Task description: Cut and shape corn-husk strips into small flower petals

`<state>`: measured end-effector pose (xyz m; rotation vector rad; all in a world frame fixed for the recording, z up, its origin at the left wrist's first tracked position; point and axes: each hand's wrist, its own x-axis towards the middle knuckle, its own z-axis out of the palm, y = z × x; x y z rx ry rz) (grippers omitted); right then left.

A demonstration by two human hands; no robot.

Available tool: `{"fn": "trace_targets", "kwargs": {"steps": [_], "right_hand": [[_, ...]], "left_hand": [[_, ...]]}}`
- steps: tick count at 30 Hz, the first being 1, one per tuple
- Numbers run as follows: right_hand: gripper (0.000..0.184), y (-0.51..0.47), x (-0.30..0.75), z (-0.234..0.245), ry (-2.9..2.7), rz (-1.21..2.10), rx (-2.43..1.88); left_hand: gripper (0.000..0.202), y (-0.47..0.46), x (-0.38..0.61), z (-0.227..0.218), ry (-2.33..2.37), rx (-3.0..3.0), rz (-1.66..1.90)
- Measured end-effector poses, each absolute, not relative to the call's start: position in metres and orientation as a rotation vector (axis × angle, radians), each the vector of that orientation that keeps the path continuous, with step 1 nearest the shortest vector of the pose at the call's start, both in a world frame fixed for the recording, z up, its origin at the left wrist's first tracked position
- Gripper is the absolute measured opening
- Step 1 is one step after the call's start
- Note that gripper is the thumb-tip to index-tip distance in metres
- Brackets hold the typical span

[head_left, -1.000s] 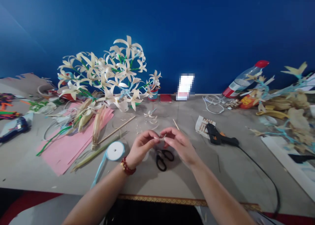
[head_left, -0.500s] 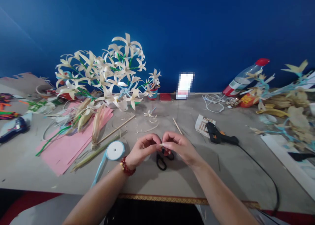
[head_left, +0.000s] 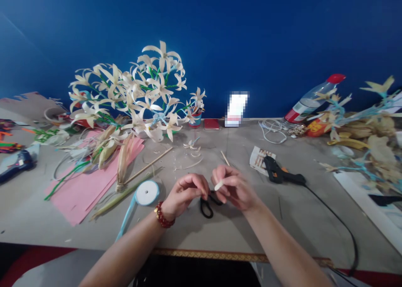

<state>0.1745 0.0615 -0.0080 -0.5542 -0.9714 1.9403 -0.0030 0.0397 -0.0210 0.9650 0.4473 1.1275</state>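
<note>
My right hand (head_left: 234, 188) pinches a small cream petal strip (head_left: 219, 185) between thumb and fingers. My left hand (head_left: 185, 193), with a red bead bracelet at the wrist, is curled closed just to the left of it; whether it holds anything I cannot tell. Black scissors (head_left: 206, 206) lie on the table right under both hands. A roll of light blue ribbon (head_left: 147, 192) sits just left of my left hand.
A bouquet of cream handmade flowers (head_left: 141, 90) stands at the back left above pink paper (head_left: 83, 186) and dried husks. A black glue gun (head_left: 279, 173) with its cord lies to the right. A plastic bottle (head_left: 310, 99) and more craft flowers fill the far right.
My hands, joined on the small piece before, have drawn slightly apart; the right hand now holds the cream strip alone and the left has curled shut.
</note>
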Motion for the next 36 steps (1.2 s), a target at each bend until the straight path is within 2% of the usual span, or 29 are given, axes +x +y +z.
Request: {"fn": "trace_targets", "kwargs": {"steps": [5, 12, 20, 25, 36], "right_hand": [[0.010, 0.060, 0.176, -0.011, -1.150, 1.879, -0.696], [0.013, 0.058, 0.173, -0.016, -1.274, 1.827, -0.758], [0.011, 0.067, 0.179, -0.007, -0.906, 1.723, -0.562], [0.011, 0.062, 0.179, -0.010, -1.168, 1.786, -0.634], [0.011, 0.058, 0.177, 0.004, -1.525, 1.705, -0.814]], "left_hand": [[0.017, 0.039, -0.004, -0.016, 0.543, 0.964, 1.120], [0.010, 0.035, -0.003, -0.021, 0.599, 1.034, 1.112], [0.008, 0.038, -0.003, -0.017, 0.451, 0.942, 1.161], [0.019, 0.039, -0.003, -0.017, 0.525, 0.910, 1.088], [0.014, 0.040, -0.009, -0.020, 0.624, 1.031, 1.081]]}}
